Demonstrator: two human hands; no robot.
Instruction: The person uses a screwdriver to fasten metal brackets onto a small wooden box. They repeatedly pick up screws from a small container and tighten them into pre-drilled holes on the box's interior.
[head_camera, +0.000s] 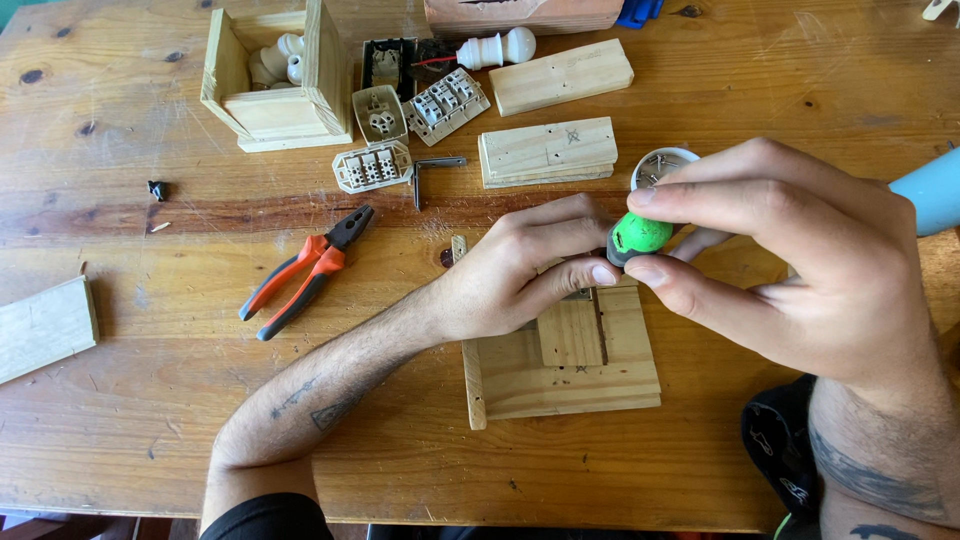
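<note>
My right hand (800, 260) pinches the green tool handle (640, 234) tight, mid-frame; my left hand (520, 270) presses the wooden block (570, 350) down so it stays put.

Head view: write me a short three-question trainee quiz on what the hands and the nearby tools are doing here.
1. True or false: the pliers are held in the left hand.
2. Which thing does the right hand pinch between thumb and forefinger?
A. a white bulb holder
B. a green-headed tool handle
C. a metal angle bracket
3. Fill in: the left hand rests on a small wooden ____ lying on the table.

Key
1. False: they lie free on the table, left of the forearm.
2. B
3. assembly of flat boards
</note>
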